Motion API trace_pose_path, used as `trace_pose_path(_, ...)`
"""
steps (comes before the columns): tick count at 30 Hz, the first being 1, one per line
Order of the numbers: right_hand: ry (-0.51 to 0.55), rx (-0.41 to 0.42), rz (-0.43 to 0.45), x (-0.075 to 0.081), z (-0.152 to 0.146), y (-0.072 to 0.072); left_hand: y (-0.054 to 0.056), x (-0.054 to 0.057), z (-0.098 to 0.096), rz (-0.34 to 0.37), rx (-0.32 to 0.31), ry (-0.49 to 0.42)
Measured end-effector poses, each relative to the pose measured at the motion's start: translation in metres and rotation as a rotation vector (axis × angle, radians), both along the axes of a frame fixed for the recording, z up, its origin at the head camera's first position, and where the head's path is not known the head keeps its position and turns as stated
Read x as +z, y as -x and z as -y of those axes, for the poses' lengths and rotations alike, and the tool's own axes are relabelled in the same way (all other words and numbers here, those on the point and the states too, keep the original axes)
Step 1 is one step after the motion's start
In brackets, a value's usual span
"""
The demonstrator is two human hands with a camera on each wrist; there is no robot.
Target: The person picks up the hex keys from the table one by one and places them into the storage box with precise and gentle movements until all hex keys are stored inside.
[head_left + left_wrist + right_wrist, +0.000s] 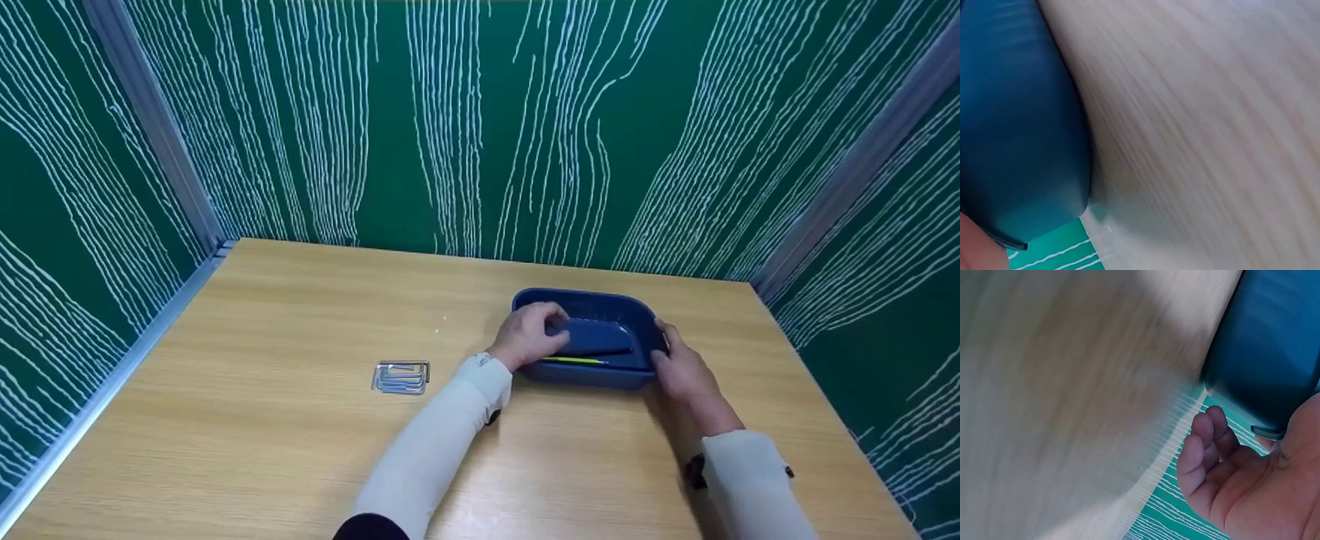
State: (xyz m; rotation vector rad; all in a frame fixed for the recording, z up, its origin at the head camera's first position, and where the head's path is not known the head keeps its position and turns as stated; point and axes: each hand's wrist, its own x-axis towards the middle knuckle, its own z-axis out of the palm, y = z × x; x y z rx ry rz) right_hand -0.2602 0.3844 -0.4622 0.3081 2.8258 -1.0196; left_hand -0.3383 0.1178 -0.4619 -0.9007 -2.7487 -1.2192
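Note:
A dark blue plastic basin (pixel 577 379) sits on the wooden table, right of centre. Inside it lie a yellow-green pen (pixel 574 361) and a dark slim stick (pixel 607 352). My left hand (pixel 529 336) is over the basin's left end, thumb and fingers loosely bent with a gap between them and nothing visible in it. At the right end, my right hand (pixel 682 367) pinches the rim, thumb on the inner side. The right wrist view shows its other fingers (pixel 1202 455) curling loosely beside the basin's outer wall (pixel 1266 343).
Left of the basin lies a small rectangular bundle of nested bent metal rods (pixel 401 377). A few tiny white specks (pixel 441 324) dot the table (pixel 285 420). Green panels (pixel 390 150) with white wavy lines stand behind and at both sides.

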Motion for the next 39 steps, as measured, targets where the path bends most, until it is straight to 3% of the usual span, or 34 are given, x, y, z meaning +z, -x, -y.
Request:
trace_pose_path(7,-0.03,0.01,-0.025,-0.001,-0.001,0.003,-0.003,0.009,0.009,0.108,-0.034,-0.314)
trace_pose_path(12,-0.038,0.023,-0.035,-0.001,-0.001,0.005,-0.009,0.019,0.016,0.16,-0.024,-0.422)
trace_pose_path(25,0.0,0.011,-0.014,0.003,-0.004,0.004,-0.014,0.027,0.045,0.194,-0.032,-0.329)
trace_pose_path(33,-0.004,0.009,-0.009,0.001,-0.003,0.003,-0.012,0.027,0.077,0.218,0.005,-0.251)
trace_pose_path(39,-0.05,0.017,-0.041,-0.002,-0.002,0.001,-0.009,0.026,0.105,0.175,0.015,-0.185)
